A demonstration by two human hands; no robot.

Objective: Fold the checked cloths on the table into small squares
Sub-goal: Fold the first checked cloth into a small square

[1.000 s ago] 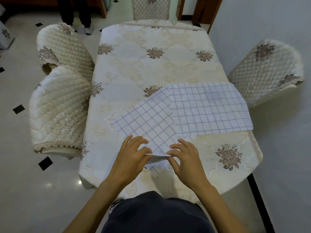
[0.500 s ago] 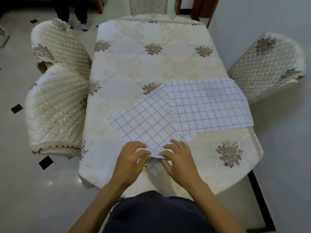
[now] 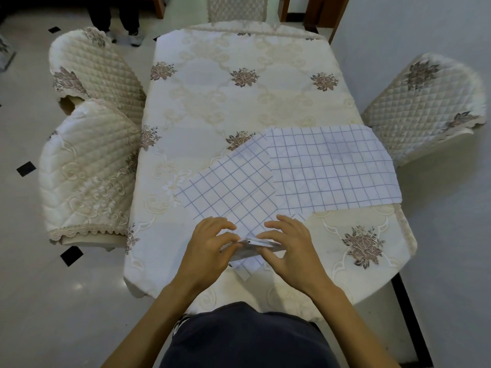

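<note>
A white cloth with blue checks [image 3: 233, 187] lies slanted on the near part of the table [image 3: 239, 102]. Its near corner is raised off the table, pinched between my left hand [image 3: 210, 245] and my right hand [image 3: 289, 248]. Both hands meet at a folded edge of this cloth close to the table's front. A second checked cloth [image 3: 332, 166] lies flat to the right and overlaps the first one's right side. Part of the first cloth sits hidden under my hands.
The table wears a cream floral tablecloth. Two quilted chairs [image 3: 90, 166] stand at its left, one chair [image 3: 425, 102] at its right and another at the far end. A person's legs [image 3: 119, 19] show at the far left on the tiled floor.
My hands have lifted the near corner of the slanted cloth a little higher and drawn it slightly toward me. The cloth on the right has not moved.
</note>
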